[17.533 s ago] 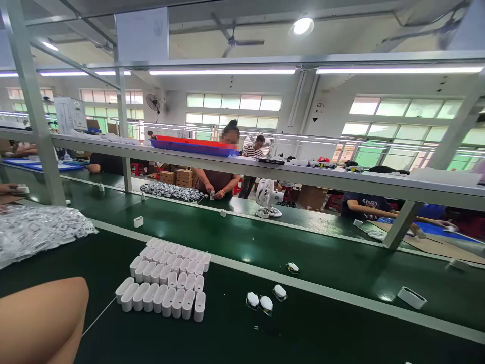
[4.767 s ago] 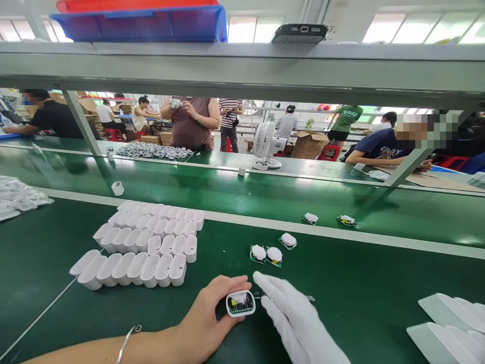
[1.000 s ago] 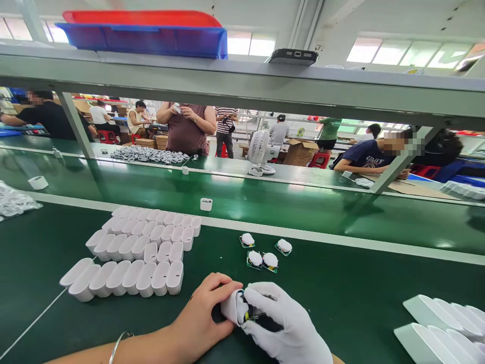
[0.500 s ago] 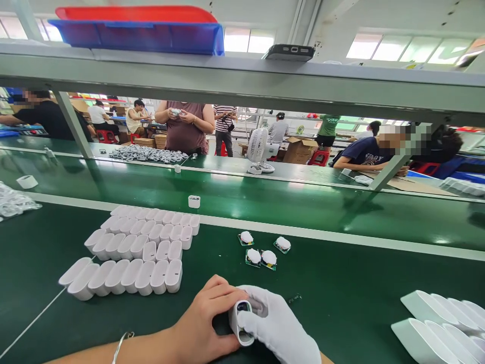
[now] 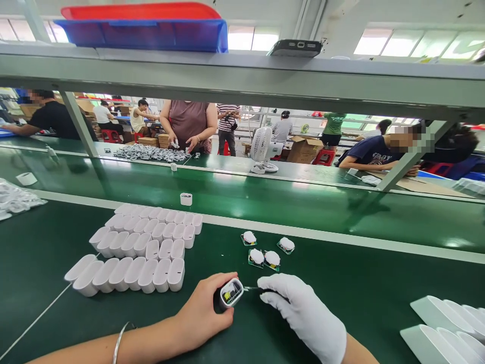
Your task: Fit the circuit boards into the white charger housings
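My bare left hand [image 5: 206, 308] is closed around a white oval plastic housing [image 5: 232, 292], its open end tilted up toward me. Inside the housing a circuit board with a yellow part shows. To its right, my right hand [image 5: 299, 308] wears a white glove. Thumb and forefinger pinch the end of a thin, shiny strip [image 5: 250, 288] that points toward the housing; what it is exactly is too small to tell. Beyond my hands lie several small circuit boards [image 5: 272, 259] topped with white blobs.
Rows of white housings [image 5: 125, 273] stand at the left, and more housings [image 5: 439, 344] lie at the right. One small white case [image 5: 186, 198] is on the green belt [image 5: 303, 207]. A shelf [image 5: 242, 76] crosses above. People work beyond, near a white fan [image 5: 261, 146].
My gloved hand has drawn away from the housing to the right and now pinches a thin strip. My left hand has turned the housing, showing the board inside. The small case shifted left.
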Tool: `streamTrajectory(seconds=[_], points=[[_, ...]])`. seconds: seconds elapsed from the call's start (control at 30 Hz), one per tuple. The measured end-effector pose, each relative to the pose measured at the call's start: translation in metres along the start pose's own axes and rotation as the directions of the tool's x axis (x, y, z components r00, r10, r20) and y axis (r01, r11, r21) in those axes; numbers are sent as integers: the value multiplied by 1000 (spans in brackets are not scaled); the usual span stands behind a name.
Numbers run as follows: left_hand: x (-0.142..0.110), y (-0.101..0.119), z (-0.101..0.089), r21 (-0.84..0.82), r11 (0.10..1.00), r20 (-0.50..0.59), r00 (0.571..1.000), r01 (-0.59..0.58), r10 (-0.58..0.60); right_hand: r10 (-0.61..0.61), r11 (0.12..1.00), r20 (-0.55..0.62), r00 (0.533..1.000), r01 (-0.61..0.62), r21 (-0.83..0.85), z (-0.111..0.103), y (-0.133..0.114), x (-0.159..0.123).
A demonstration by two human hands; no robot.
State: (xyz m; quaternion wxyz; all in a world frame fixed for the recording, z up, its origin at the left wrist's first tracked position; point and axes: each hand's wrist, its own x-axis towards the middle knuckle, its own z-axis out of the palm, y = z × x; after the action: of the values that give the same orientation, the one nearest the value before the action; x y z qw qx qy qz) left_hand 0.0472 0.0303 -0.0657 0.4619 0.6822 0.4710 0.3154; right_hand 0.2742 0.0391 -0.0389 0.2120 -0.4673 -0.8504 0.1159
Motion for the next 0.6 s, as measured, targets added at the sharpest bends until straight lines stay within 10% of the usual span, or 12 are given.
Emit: streamTrajectory(seconds=[0.17, 0.6], points=[[0, 0, 1, -72, 997, 103, 995, 9, -1, -268, 928, -187, 945, 201, -315, 0, -15, 1], [1, 2, 1, -158, 987, 143, 990, 37, -14, -280, 944, -307, 910, 203, -261, -1, -18, 6]])
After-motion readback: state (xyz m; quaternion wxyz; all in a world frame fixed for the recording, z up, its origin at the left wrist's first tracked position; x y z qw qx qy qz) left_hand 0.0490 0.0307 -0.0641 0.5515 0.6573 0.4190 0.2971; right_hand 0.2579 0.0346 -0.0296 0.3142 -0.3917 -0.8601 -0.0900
